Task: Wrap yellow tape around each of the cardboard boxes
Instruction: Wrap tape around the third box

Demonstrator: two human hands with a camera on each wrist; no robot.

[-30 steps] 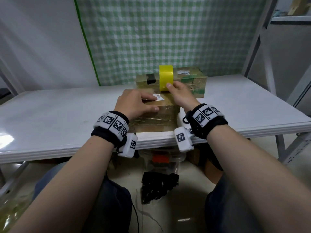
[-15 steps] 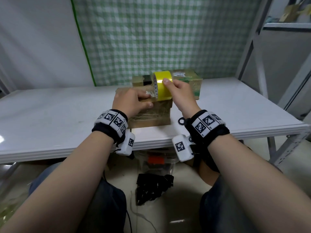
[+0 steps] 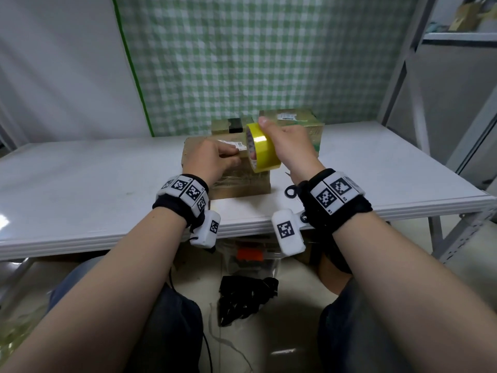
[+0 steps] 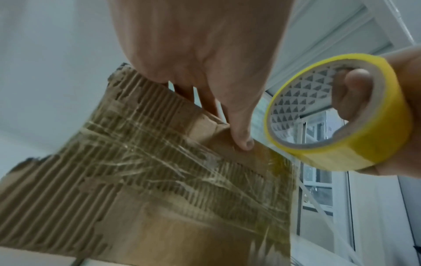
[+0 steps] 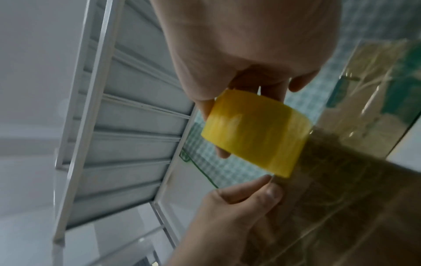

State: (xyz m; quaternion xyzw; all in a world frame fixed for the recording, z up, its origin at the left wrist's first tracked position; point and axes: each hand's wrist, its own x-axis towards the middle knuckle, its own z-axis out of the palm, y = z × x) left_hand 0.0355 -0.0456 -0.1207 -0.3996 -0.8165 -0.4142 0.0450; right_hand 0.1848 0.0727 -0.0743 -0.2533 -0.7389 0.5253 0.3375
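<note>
The near cardboard box (image 3: 242, 184), its torn face crossed by clear tape (image 4: 159, 180), lies on the white table. My left hand (image 3: 234, 157) holds its top edge, fingers on top and the thumb (image 4: 243, 144) pressed on the front face. My right hand (image 3: 271, 141) grips the yellow tape roll (image 3: 265, 149), tilted over the box's right end, with a finger through the core (image 4: 350, 86). A short translucent strip runs from the roll (image 5: 255, 133) to the box (image 5: 341, 198) beside the left thumb. Two more wrapped boxes (image 3: 228, 125) (image 3: 295, 117) stand behind.
The table (image 3: 80, 184) stretches left and right of the boxes. A black scissor handle (image 3: 290, 191) lies by my right wrist. Metal shelving (image 3: 403, 76) stands at the right, a green checked cloth hangs behind, and bags (image 3: 247, 297) lie on the floor under the table.
My right hand has brought the roll nearer, from the box's far side to over its right end, and tilted it. My left hand has shifted right along the box top toward the roll.
</note>
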